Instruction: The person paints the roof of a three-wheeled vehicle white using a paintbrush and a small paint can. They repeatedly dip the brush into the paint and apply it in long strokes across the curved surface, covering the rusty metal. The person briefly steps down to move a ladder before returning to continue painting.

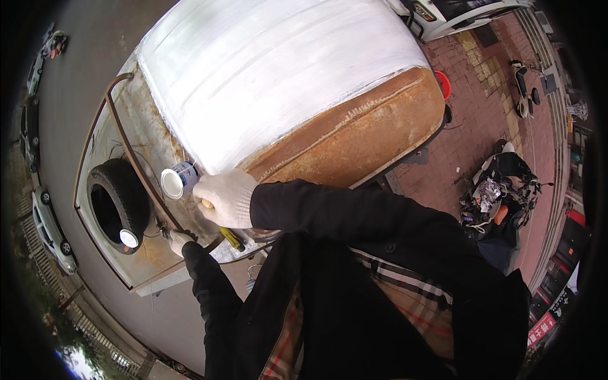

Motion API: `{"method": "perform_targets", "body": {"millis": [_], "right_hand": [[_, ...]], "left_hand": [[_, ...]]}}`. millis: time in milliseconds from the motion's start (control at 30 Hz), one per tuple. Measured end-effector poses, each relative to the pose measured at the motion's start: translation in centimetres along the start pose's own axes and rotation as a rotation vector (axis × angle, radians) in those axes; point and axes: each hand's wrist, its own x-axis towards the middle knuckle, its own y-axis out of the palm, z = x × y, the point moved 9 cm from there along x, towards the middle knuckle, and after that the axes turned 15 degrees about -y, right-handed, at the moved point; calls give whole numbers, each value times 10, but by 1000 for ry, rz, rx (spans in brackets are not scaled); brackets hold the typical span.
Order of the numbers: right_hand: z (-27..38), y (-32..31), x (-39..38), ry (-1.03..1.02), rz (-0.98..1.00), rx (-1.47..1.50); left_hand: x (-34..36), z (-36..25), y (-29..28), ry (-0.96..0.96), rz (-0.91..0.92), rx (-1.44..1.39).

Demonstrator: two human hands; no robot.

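One white-topped, blue-and-white can (179, 180) beside the right grip (227, 199) round a tan handle (208, 204); left grip (180, 242) unclear.

Soft, bright daylight; faint shadows; the broad, white-painted metal roof (278, 82) glares nearly to its edges; fisheye bending and black vignetting surround the view.

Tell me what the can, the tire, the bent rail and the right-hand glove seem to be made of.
Can: probably metal, judging by its smooth, round wall and rim.
Tire: rubber, dull black, with a thick rounded wall.
Bent rail: likely steel, its matte brown surface looking rusted.
Right-hand glove: probably knitted fabric, matte off-white, with a ribbed cuff; fibre unclear.
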Motion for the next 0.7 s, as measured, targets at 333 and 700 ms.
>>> {"method": "perform_targets", "body": {"millis": [333,700], "right_hand": [[-107,-229,-168,440,-483,76],[-151,-436,-251,722,-490,-703]], "left_hand": [[-14,-4,-2,80,1,-20],[-18,-2,-2,-23,19,-7]]}}
